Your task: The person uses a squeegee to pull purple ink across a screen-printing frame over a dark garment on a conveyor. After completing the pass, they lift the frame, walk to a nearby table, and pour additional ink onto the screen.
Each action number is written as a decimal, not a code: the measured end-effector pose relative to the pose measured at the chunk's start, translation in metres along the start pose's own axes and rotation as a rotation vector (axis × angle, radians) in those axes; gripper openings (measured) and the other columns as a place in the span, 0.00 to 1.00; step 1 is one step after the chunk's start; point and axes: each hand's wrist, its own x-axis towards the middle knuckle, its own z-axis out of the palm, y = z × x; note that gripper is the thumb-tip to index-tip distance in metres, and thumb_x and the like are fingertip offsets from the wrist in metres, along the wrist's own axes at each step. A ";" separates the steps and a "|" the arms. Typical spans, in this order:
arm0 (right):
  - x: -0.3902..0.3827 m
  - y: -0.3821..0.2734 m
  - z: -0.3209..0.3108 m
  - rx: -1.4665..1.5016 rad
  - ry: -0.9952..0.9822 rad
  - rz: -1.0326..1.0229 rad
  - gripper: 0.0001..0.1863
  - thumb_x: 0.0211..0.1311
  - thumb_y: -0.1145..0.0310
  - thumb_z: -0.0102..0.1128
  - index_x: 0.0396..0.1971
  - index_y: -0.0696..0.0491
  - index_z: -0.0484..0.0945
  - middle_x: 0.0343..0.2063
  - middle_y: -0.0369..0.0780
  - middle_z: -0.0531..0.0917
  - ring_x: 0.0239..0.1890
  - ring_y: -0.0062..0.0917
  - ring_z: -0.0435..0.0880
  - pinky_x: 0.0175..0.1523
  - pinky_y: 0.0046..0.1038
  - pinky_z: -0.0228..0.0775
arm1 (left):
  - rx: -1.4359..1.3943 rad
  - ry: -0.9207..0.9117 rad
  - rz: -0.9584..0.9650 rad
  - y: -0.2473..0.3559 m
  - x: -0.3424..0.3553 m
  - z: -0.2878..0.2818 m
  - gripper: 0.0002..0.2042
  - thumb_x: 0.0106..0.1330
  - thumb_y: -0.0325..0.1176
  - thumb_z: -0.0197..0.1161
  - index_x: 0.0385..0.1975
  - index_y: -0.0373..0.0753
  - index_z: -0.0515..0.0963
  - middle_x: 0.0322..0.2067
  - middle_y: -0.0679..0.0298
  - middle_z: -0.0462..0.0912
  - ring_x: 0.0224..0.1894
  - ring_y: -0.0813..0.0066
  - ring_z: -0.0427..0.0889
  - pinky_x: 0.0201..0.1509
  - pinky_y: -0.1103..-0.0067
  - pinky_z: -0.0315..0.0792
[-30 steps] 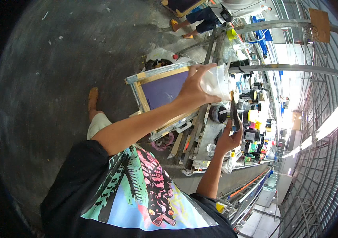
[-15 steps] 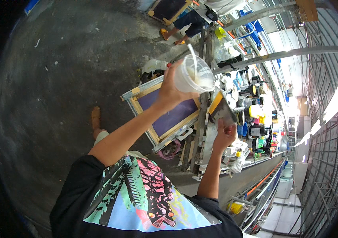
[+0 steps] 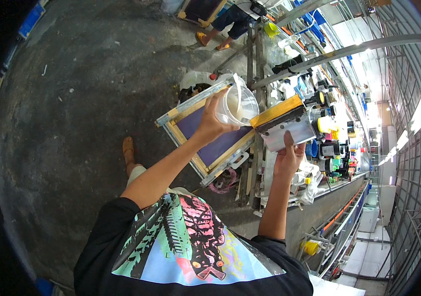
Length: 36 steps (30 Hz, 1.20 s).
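Observation:
My left hand [image 3: 212, 123] is wrapped round a clear plastic tub [image 3: 226, 111] with a thin white handle. The tub is tilted to the right, and whitish matter shows inside it. In my right hand [image 3: 289, 157] is a squeegee [image 3: 287, 129] with a grey metal plate and a yellow-orange strip along its upper edge. My thumb lies on the plate; the other fingers are mostly behind it. The left end of the strip is at the tub's rim; whether they touch I cannot tell.
A wood-framed screen with purple mesh [image 3: 215, 129] leans below the tub. To the right, a long bench holds several pots, including a blue tub [image 3: 312, 148] and a yellow container [image 3: 326, 124]. Another person's legs [image 3: 230, 27] stand at the far end. A grey metal rail [image 3: 339, 54] crosses overhead.
The squeegee has come up and turned, so its strip now points at the tub. The tub has lowered slightly and tipped toward it. Both hands keep their hold.

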 end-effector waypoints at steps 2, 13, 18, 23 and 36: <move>0.002 0.003 -0.005 -0.019 0.000 -0.003 0.22 0.65 0.81 0.70 0.58 0.57 0.76 0.48 0.39 0.86 0.49 0.22 0.86 0.50 0.25 0.81 | 0.066 0.032 0.044 0.007 -0.001 -0.008 0.57 0.41 0.35 0.87 0.76 0.48 0.60 0.69 0.58 0.63 0.74 0.58 0.63 0.79 0.63 0.61; 0.004 0.009 -0.017 -0.081 -0.048 0.005 0.23 0.65 0.83 0.67 0.59 0.58 0.76 0.50 0.41 0.86 0.50 0.25 0.86 0.55 0.29 0.81 | 0.233 0.110 0.150 0.027 -0.015 -0.008 0.55 0.43 0.28 0.83 0.75 0.56 0.59 0.73 0.54 0.56 0.76 0.51 0.58 0.78 0.57 0.64; -0.004 0.015 -0.012 -0.128 -0.080 0.028 0.22 0.66 0.83 0.67 0.58 0.59 0.76 0.49 0.41 0.86 0.49 0.23 0.87 0.53 0.27 0.81 | 0.214 0.132 0.225 0.037 -0.008 -0.006 0.54 0.45 0.24 0.82 0.75 0.55 0.59 0.74 0.52 0.53 0.77 0.46 0.56 0.76 0.59 0.66; -0.010 0.025 -0.015 -0.181 -0.071 0.063 0.16 0.65 0.80 0.70 0.51 0.58 0.79 0.42 0.36 0.87 0.44 0.16 0.84 0.49 0.21 0.73 | 0.253 0.165 0.300 0.053 0.008 -0.003 0.54 0.45 0.23 0.82 0.75 0.54 0.59 0.74 0.51 0.53 0.76 0.45 0.58 0.75 0.58 0.66; -0.012 0.047 -0.027 -0.357 -0.133 0.152 0.19 0.66 0.76 0.71 0.55 0.60 0.78 0.44 0.38 0.87 0.44 0.18 0.85 0.47 0.24 0.76 | 0.244 0.226 0.423 0.070 0.050 0.010 0.54 0.45 0.22 0.82 0.76 0.50 0.58 0.71 0.46 0.54 0.74 0.42 0.60 0.73 0.58 0.66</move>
